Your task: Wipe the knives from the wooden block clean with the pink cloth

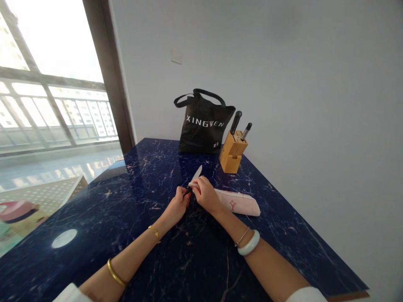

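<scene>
Knife (195, 174): short pale blade, tip pointing up toward the back of the desk; held in both hands just above the desk, near frame centre.

Left hand (178, 205): fingers curled together, clamped round the knife's black handle (188, 190).

Right hand (204, 193): fingers together, pinched at the base of the blade where it meets the handle; exact contact partly hidden.

Pink pouch (237, 202): soft fabric, red star-shaped mark, lying flat just beside the right hand, to its right.

Desk (94, 226): dark blue top with pale marble veining; fills the lower middle of the frame.

Knife block (233, 153): bamboo, at the back edge, right of centre; two black-handled knives stand in its top slots.

Tote bag (203, 126): black, white lettering, upright at the back edge, just left of the knife block.

Wrists: gold bangle (115, 272) and thin gold bracelet (155, 233) on the left arm; pale jade bangle (248, 242) and beaded bracelet (242, 237) on the right.

Window (53, 105): upper left of the frame, bright, apartment blocks beyond.
</scene>
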A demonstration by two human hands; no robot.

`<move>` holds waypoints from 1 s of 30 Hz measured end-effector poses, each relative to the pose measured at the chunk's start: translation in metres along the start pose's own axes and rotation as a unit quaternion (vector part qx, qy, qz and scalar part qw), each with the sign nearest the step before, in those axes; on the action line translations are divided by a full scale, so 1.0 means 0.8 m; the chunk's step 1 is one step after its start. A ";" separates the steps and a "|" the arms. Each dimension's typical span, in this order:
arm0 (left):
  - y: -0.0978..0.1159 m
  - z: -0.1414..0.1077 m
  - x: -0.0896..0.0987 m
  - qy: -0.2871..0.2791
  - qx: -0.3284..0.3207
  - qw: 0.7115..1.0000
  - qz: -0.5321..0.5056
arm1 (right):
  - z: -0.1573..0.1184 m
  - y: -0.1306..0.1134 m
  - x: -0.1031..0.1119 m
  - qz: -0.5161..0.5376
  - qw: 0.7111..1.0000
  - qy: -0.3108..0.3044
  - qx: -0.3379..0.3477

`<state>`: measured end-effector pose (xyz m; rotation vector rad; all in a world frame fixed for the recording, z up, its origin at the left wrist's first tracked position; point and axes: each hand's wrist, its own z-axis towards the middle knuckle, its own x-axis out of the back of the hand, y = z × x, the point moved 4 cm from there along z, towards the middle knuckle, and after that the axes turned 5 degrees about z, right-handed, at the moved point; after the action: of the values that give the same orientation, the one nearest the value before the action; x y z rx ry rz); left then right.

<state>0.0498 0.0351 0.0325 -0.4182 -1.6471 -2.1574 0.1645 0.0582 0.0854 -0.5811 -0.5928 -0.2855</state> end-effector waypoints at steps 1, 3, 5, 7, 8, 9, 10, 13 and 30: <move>0.002 0.000 0.000 0.000 -0.006 1.000 0.008 | 0.000 0.000 -0.001 0.000 1.000 0.001 0.003; 0.007 -0.002 0.001 -0.005 -0.018 0.999 0.027 | 0.002 0.001 -0.002 0.001 1.000 0.008 0.005; 0.012 -0.004 0.000 -0.017 -0.022 0.999 0.047 | 0.004 0.008 0.000 0.000 1.000 0.026 -0.006; 0.017 -0.007 -0.001 -0.035 -0.022 0.997 0.065 | 0.007 0.021 0.007 -0.002 0.998 0.058 -0.030; 0.020 -0.009 -0.001 -0.042 -0.025 0.996 0.073 | 0.008 0.029 0.012 -0.002 0.996 0.077 -0.044; 0.022 -0.010 -0.001 -0.048 -0.028 0.995 0.078 | 0.009 0.038 0.017 -0.002 0.994 0.094 -0.058; 0.024 -0.011 -0.001 -0.053 -0.034 0.995 0.083 | 0.009 0.047 0.021 -0.001 0.991 0.112 -0.073; 0.024 -0.012 -0.003 -0.068 -0.037 0.994 0.079 | 0.008 0.072 0.034 0.013 0.979 0.163 -0.122; 0.005 0.001 -0.004 -0.038 0.062 0.987 -0.145 | 0.005 0.006 -0.006 0.021 0.999 0.033 -0.030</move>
<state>0.0543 0.0356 0.0350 -0.2391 -1.9773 -2.2473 0.1613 0.0651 0.0833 -0.6386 -0.5089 -0.2829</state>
